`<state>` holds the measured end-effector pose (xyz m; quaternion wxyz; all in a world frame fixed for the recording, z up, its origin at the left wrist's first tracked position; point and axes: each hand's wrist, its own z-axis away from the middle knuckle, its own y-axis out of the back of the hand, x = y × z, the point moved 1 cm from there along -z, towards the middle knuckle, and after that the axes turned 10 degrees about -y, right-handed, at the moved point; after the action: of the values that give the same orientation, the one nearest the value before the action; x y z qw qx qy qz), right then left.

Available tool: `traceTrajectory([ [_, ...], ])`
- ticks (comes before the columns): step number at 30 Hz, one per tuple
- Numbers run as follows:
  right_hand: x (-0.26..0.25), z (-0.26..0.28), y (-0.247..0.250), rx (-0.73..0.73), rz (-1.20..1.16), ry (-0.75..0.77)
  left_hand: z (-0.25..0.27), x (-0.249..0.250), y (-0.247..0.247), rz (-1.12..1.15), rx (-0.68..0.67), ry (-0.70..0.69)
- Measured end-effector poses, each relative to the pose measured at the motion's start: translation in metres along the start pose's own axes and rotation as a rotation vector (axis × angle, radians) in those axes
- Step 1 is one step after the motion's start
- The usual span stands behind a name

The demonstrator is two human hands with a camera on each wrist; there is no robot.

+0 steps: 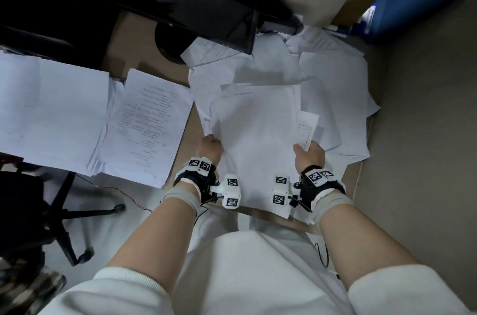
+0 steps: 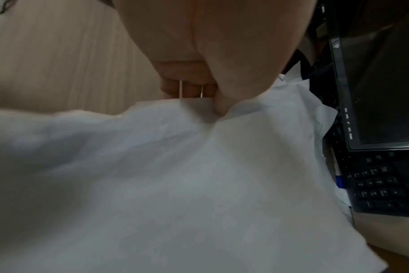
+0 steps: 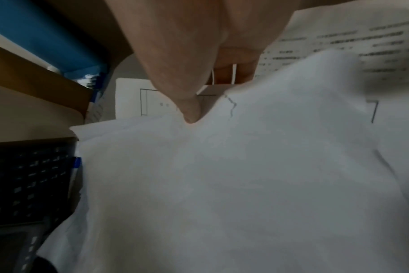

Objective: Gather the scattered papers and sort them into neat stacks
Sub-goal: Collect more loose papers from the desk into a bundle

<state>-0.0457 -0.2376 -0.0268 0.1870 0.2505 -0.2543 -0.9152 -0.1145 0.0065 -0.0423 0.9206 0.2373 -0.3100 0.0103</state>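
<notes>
I've got my left hand [image 1: 210, 147] and right hand [image 1: 308, 153] each pinching, thumb over curled fingers, a side edge of the loose bundle of papers [image 1: 255, 134] at centre frame, so I reckon it squares up before joining the stacks [image 1: 59, 113] at left.

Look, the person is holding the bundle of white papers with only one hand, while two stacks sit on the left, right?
Not quite: both hands hold it. In the head view the left hand grips one side of the bundle of white papers and the right hand the other. The two stacks do sit on the left.
</notes>
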Motion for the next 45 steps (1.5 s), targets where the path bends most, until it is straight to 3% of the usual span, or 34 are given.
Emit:
traceTrajectory([
  [4, -0.031, 0.006, -0.011, -0.116, -0.028, 0.087, 0.006, 0.008, 0.008, 0.206, -0.048, 0.081],
  [7, -0.045, 0.013, -0.025, -0.236, -0.038, 0.018, 0.009, 0.014, 0.010, 0.418, -0.080, 0.151],
  [12, -0.039, 0.007, -0.043, -0.186, 0.055, -0.110, -0.004, 0.007, 0.010, 0.166, -0.128, 0.098],
  [15, -0.038, 0.004, -0.046, -0.242, 0.076, -0.107, -0.007, 0.005, 0.010, 0.090, -0.163, 0.071],
  [24, -0.072, 0.017, -0.053, -0.231, 0.064, -0.053, -0.026, 0.023, 0.035, 0.150, -0.137, 0.042],
  [31, -0.115, 0.012, -0.074, -0.208, 0.119, 0.083, -0.055, 0.022, 0.053, 0.053, 0.083, 0.066],
  [36, -0.116, 0.005, -0.090, -0.263, 0.150, 0.006, -0.059, 0.025, 0.049, 0.055, -0.046, 0.007],
  [45, -0.100, 0.018, -0.057, -0.338, 0.069, -0.087, -0.044, 0.038, 0.037, 0.151, -0.070, -0.109],
])
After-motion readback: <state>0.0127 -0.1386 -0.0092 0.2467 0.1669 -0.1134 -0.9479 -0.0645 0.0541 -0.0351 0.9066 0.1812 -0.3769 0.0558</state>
